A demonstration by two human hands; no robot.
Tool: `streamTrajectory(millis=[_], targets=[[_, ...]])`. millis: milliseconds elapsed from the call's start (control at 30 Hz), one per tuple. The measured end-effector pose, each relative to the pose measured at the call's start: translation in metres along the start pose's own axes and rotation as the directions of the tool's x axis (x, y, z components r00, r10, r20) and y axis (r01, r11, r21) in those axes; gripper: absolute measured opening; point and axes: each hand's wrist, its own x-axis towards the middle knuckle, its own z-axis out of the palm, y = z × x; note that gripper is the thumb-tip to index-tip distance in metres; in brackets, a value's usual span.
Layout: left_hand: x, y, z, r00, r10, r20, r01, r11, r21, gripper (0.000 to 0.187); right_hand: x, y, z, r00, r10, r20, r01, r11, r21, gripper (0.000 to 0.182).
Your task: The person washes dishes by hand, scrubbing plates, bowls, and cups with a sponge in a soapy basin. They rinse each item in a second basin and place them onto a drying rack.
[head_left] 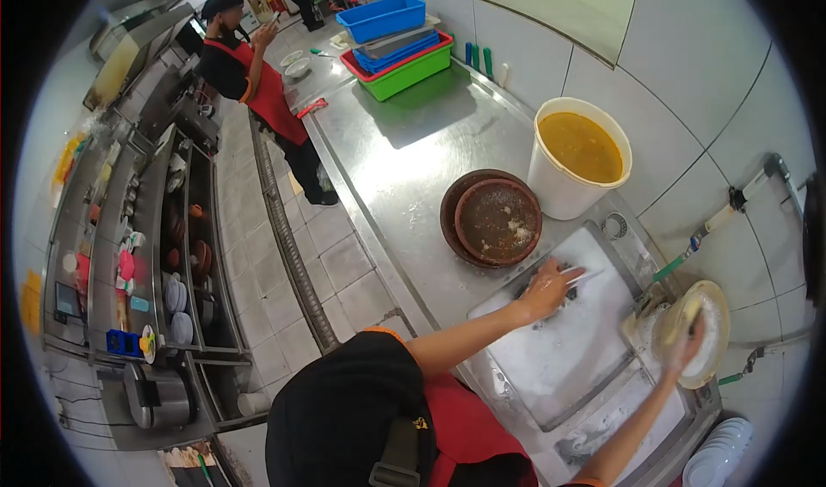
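My left hand [548,289] is over the sink basin [551,392] full of white suds. Its fingers close around a thin, pale utensil that points to the right. To the right, my right hand [686,348] reaches into a round cream tub [716,362] with soapy water, its fingers around a yellowish thing that is too blurred to name. Two stacked brown clay dishes [497,220] with food residue sit on the steel counter just beyond the basin. Behind the basin stands a white bucket [568,181] of orange-yellow liquid.
Blue, red and green trays [404,70] are stacked farther along the counter [379,156]. White plates [721,454] stand at the lower right. A faucet pipe [718,220] juts from the wall. A co-worker in a red apron [277,91] stands at the upper left, beside shelves [172,229].
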Motion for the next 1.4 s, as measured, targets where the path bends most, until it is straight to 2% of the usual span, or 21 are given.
streamTrajectory(millis=[167,233,333,433,533,600,633,700,733,767,833,900,967,1000,1033,1100,1233,1300,1333,1367,1400], targets=[[-0.012,0.061,-0.047,0.996,0.002,-0.091,-0.045,0.881,-0.470,0.036,-0.116,-0.009,0.160,0.980,0.138,0.146,-0.198,0.798,0.569,0.054],[-0.005,0.060,-0.029,0.994,-0.102,-0.039,0.092,0.975,-0.204,0.036,-0.165,-0.046,0.188,0.994,0.015,0.109,-0.064,0.883,0.465,0.052],[0.015,0.014,-0.019,0.966,-0.168,-0.196,0.063,0.889,-0.454,0.035,-0.193,-0.066,0.166,0.898,-0.361,0.250,0.376,0.926,-0.014,0.049],[-0.017,0.036,-0.024,0.987,-0.163,0.012,0.159,0.941,-0.298,0.039,-0.176,-0.051,0.149,0.991,-0.126,0.039,0.128,0.989,-0.074,0.044],[-0.005,0.026,0.009,0.960,-0.276,0.040,0.278,0.931,-0.237,0.039,-0.189,-0.086,0.162,0.995,-0.059,-0.081,0.076,0.969,0.234,0.041],[0.016,0.013,0.000,0.950,-0.307,-0.060,0.237,0.831,-0.504,0.039,-0.206,-0.106,0.146,0.932,-0.204,0.299,0.219,0.976,-0.016,0.039],[0.021,0.006,-0.003,0.957,-0.288,-0.048,0.225,0.833,-0.506,0.039,-0.204,-0.086,0.142,0.940,-0.195,0.281,0.211,0.977,-0.027,0.039],[0.019,-0.004,-0.003,0.951,-0.291,-0.104,0.198,0.833,-0.516,0.035,-0.199,-0.030,0.133,0.990,-0.110,-0.089,0.104,0.993,-0.063,0.039],[0.014,-0.008,0.007,0.957,-0.276,-0.089,0.192,0.834,-0.518,0.035,-0.188,-0.036,0.125,0.958,0.273,-0.090,-0.220,0.897,0.384,0.040],[0.008,-0.011,0.019,0.936,-0.318,-0.149,0.187,0.812,-0.553,0.034,-0.172,-0.041,0.117,0.816,0.573,0.070,-0.431,0.524,0.735,0.041],[-0.002,-0.023,0.040,0.915,-0.359,-0.184,0.193,0.790,-0.582,0.034,-0.177,-0.044,0.121,0.725,0.677,0.125,-0.422,0.293,0.858,0.044],[-0.001,-0.033,0.062,0.879,-0.474,-0.046,0.415,0.810,-0.415,0.036,-0.196,-0.074,0.131,0.670,0.665,0.329,-0.288,-0.175,0.942,0.047],[-0.003,-0.034,0.089,0.901,-0.421,-0.105,0.355,0.855,-0.379,0.033,-0.221,-0.101,0.157,0.777,0.613,0.144,-0.295,0.153,0.943,0.046],[-0.009,-0.031,0.088,0.889,-0.415,0.194,0.442,0.666,-0.601,0.032,-0.214,-0.115,0.147,0.775,0.616,0.139,-0.293,0.155,0.943,0.046],[-0.016,-0.030,0.087,0.831,-0.305,0.466,0.556,0.411,-0.723,0.032,-0.202,-0.144,0.125,0.903,0.400,-0.158,-0.132,0.608,0.783,0.045],[-0.033,-0.031,0.091,0.811,-0.198,0.551,0.584,0.332,-0.740,0.030,-0.178,-0.178,0.085,0.940,0.070,-0.333,0.088,0.896,0.436,0.044],[-0.044,-0.008,0.082,0.801,0.249,0.544,0.472,0.297,-0.830,0.036,-0.173,-0.104,0.093,0.953,0.304,0.010,-0.278,0.856,0.435,0.043],[-0.018,-0.003,0.094,0.894,0.036,0.447,0.406,0.360,-0.840,0.044,-0.202,-0.069,0.130,0.923,0.375,-0.090,-0.306,0.854,0.420,0.043],[-0.007,-0.005,0.102,0.912,-0.036,0.408,0.390,0.378,-0.839,0.047,-0.213,-0.092,0.130,0.797,0.603,0.041,-0.352,0.409,0.842,0.045],[0.002,-0.027,0.117,0.957,-0.170,0.234,0.289,0.612,-0.736,0.042,-0.222,-0.100,0.123,0.767,0.597,0.237,-0.354,0.085,0.932,0.048],[-0.003,-0.029,0.122,0.970,-0.198,0.142,0.242,0.720,-0.651,0.040,-0.232,-0.107,0.113,0.796,0.570,0.201,-0.297,0.079,0.951,0.051]])
